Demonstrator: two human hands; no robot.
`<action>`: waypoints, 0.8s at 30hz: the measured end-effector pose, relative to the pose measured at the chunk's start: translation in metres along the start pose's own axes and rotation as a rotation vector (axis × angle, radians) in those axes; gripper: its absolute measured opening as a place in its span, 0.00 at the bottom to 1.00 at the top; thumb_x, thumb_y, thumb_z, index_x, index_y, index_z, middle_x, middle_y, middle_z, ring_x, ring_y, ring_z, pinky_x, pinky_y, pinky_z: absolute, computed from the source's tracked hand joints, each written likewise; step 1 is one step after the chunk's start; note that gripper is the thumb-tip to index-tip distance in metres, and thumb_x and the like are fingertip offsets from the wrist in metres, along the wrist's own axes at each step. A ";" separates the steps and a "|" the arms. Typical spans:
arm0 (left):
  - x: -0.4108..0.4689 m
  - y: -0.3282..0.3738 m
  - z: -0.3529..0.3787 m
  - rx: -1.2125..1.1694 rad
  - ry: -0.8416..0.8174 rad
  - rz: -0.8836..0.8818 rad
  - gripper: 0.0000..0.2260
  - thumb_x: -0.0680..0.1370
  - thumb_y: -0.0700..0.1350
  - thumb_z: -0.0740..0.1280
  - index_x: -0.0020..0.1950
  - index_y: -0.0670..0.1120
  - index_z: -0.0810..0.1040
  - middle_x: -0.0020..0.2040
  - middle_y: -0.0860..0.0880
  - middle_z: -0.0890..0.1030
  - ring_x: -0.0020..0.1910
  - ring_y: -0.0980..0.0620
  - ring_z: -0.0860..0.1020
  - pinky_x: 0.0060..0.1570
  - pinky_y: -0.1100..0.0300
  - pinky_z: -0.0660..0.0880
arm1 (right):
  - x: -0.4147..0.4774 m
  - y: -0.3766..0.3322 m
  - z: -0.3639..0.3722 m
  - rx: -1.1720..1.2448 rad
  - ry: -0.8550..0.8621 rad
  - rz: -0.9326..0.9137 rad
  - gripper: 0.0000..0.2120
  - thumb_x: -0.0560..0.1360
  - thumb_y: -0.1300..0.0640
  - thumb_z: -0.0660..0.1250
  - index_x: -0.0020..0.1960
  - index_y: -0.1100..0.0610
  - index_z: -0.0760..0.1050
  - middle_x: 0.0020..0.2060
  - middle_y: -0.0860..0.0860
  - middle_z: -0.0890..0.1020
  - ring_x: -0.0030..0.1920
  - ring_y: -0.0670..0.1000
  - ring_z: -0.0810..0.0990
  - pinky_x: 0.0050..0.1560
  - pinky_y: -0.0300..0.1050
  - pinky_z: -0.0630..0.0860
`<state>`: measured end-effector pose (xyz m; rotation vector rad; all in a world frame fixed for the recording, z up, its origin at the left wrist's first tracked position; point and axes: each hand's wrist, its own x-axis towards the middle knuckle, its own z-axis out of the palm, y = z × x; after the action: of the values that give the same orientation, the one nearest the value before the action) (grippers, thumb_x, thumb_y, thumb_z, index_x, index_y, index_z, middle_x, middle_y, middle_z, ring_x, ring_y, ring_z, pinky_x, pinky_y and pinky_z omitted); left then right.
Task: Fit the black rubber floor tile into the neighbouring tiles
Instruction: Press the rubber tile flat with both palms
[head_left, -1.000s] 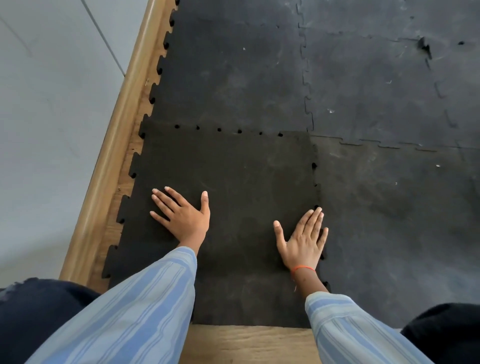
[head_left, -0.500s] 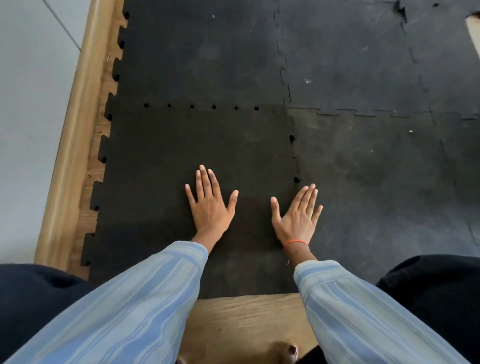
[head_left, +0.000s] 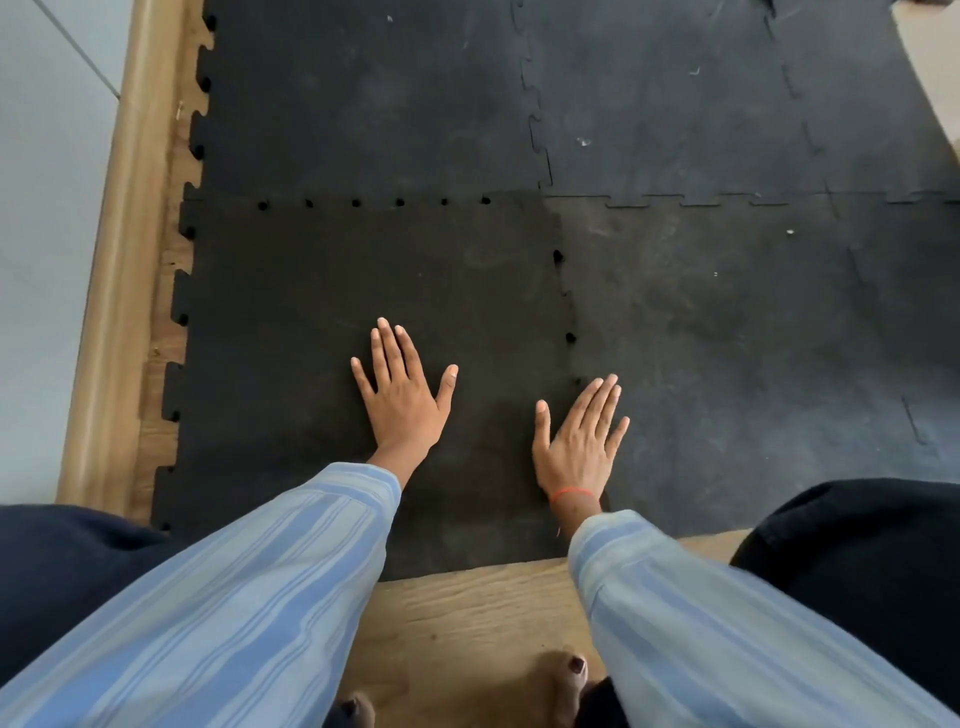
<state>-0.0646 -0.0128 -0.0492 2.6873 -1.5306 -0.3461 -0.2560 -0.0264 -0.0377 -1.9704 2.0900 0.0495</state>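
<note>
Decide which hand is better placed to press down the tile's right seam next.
Probably the right hand: it lies flat across the right seam, fingers beside the open gaps. The left hand rests mid-tile.

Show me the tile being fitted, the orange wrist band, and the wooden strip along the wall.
black rubber floor tile (head_left: 322, 291): head view, bare top surface.
orange wrist band (head_left: 570, 493): head view, its middle.
wooden strip (head_left: 122, 270): head view, rounded face.

Hidden and cropped parts

The black tile (head_left: 322, 312) loses its near corners under both striped sleeves (head_left: 249, 597); its seam at 3 o'clock runs beneath the right hand (head_left: 579, 447). Neighbouring tiles (head_left: 727, 338) are cut at 12 and 3 o'clock. Toes (head_left: 569, 675) at 6 o'clock are partly cropped.
</note>
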 end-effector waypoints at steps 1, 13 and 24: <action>-0.001 0.000 0.000 0.000 0.000 0.002 0.38 0.79 0.65 0.47 0.78 0.38 0.50 0.79 0.39 0.50 0.78 0.42 0.50 0.73 0.39 0.50 | -0.012 0.001 0.002 -0.014 0.013 0.001 0.40 0.76 0.35 0.40 0.76 0.63 0.40 0.77 0.57 0.44 0.77 0.53 0.41 0.76 0.58 0.41; 0.000 0.003 0.002 -0.002 -0.007 0.001 0.38 0.79 0.65 0.45 0.78 0.38 0.48 0.79 0.38 0.48 0.78 0.41 0.48 0.73 0.38 0.48 | -0.018 0.010 -0.003 0.126 0.062 0.055 0.36 0.76 0.35 0.47 0.76 0.57 0.56 0.78 0.53 0.50 0.78 0.52 0.45 0.74 0.58 0.39; 0.001 0.003 0.002 0.008 -0.014 -0.008 0.38 0.79 0.65 0.44 0.78 0.38 0.46 0.79 0.39 0.47 0.78 0.42 0.47 0.73 0.39 0.45 | -0.060 0.020 0.016 0.023 0.054 0.108 0.42 0.74 0.31 0.45 0.77 0.59 0.45 0.78 0.55 0.48 0.77 0.53 0.44 0.76 0.57 0.42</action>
<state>-0.0674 -0.0151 -0.0512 2.7038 -1.5286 -0.3603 -0.2706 0.0372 -0.0437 -1.8645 2.2193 -0.0077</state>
